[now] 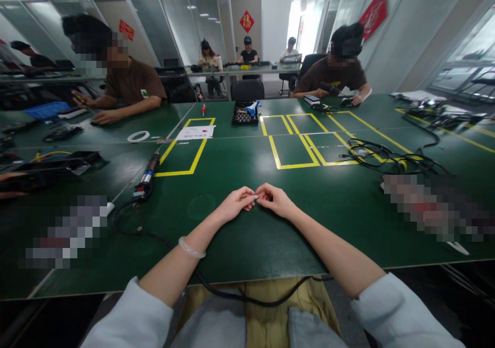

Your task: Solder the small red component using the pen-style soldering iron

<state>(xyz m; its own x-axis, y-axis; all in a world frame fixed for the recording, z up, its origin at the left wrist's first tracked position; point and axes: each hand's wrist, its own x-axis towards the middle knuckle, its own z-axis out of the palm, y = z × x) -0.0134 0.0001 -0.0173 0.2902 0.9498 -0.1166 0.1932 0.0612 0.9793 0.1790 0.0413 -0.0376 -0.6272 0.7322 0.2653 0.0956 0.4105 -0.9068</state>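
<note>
Pinched with the left hand (236, 204) the whitish side of a tiny white-and-orange piece (256, 197) of indistinct material, over the smooth green table (247, 250). Pinched its orange side with the right hand (274, 200). Seemed light, probably stiff, easily dropped; best held lightly at opposite ends.
</note>
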